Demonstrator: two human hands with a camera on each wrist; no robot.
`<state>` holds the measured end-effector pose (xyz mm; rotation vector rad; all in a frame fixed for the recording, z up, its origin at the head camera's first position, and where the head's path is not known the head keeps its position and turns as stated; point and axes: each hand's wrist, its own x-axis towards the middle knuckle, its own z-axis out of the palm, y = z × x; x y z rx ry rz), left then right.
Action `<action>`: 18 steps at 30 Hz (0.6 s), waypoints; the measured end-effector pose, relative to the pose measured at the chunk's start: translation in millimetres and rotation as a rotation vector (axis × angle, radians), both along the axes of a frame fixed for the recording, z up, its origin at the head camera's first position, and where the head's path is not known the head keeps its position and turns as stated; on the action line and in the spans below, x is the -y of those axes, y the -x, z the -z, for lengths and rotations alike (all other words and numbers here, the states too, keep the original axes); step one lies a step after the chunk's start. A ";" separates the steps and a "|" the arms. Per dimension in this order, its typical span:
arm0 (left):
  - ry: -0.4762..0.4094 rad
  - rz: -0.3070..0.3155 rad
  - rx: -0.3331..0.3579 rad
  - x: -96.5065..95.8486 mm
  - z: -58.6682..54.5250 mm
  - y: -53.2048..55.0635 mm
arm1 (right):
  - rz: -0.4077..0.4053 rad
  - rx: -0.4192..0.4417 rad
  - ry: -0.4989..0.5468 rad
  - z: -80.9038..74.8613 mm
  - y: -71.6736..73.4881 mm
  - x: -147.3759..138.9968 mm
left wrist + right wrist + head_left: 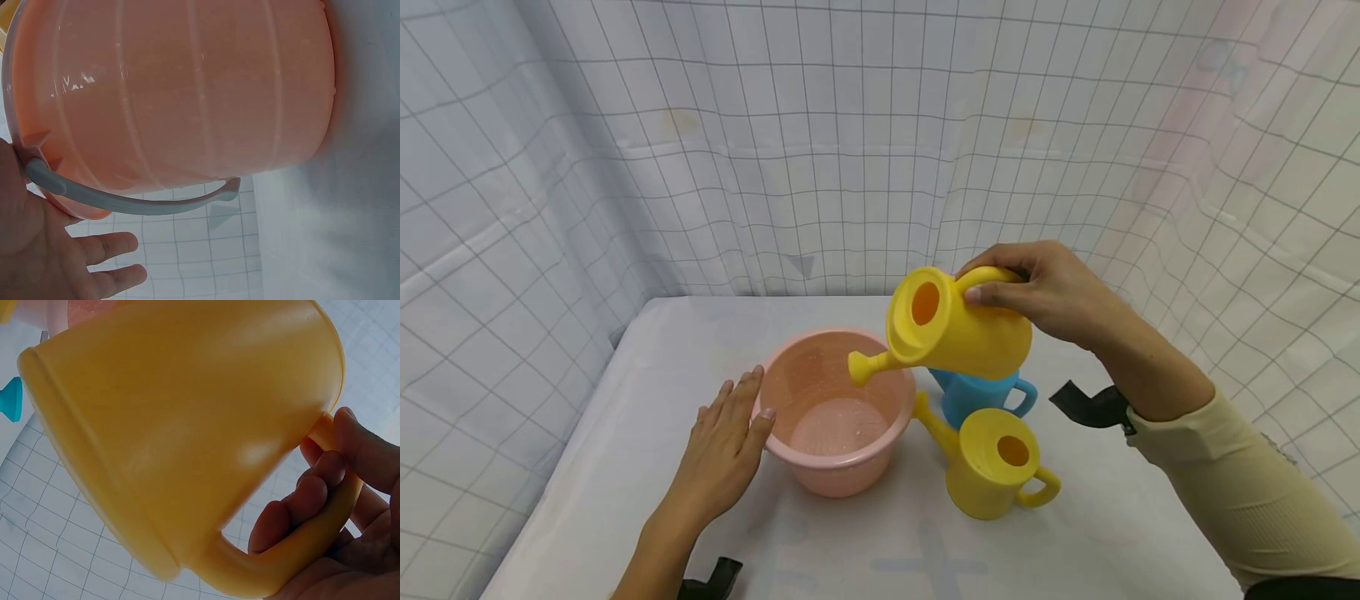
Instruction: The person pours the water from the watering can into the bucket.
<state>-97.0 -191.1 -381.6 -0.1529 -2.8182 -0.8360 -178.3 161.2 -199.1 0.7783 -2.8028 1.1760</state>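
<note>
Held can: a yellow watering can (983, 337), raised off the tabletop (1120, 508) and tipped so that its spout (871, 365) points down and left, over the bucket's mouth.
Inside the held can: the round filling hole shows an orange-looking inner wall; how much it holds I cannot tell.
Right hand: the right hand (1041, 287) has its fingers curled through and around the can's handle (300, 562), with the thumb pressed along it.
Bucket: a pink bucket (842, 459) stands upright, with its grey carrying handle (137, 205) hanging down the outside.
Inside the bucket: glints and small specks show on the wall and bottom; I cannot tell how much water is there.
Left hand: the left hand (724, 454) is spread flat at the bucket's left rim, fingers straight and grasping nothing, thumb at the edge.
Blue can: a blue watering can (976, 400) is upright beyond the second yellow one, partly hidden by the held can.
Second yellow can: another yellow watering can (988, 475) stands upright right of the bucket, spout toward its rim; the hole looks dark orange, contents unclear.
Backdrop: a white checked curtain (880, 150).
</note>
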 end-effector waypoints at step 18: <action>0.007 -0.008 0.002 -0.3 1.1 -0.1 | 0.000 -0.012 -0.009 -0.1 1.1 1.1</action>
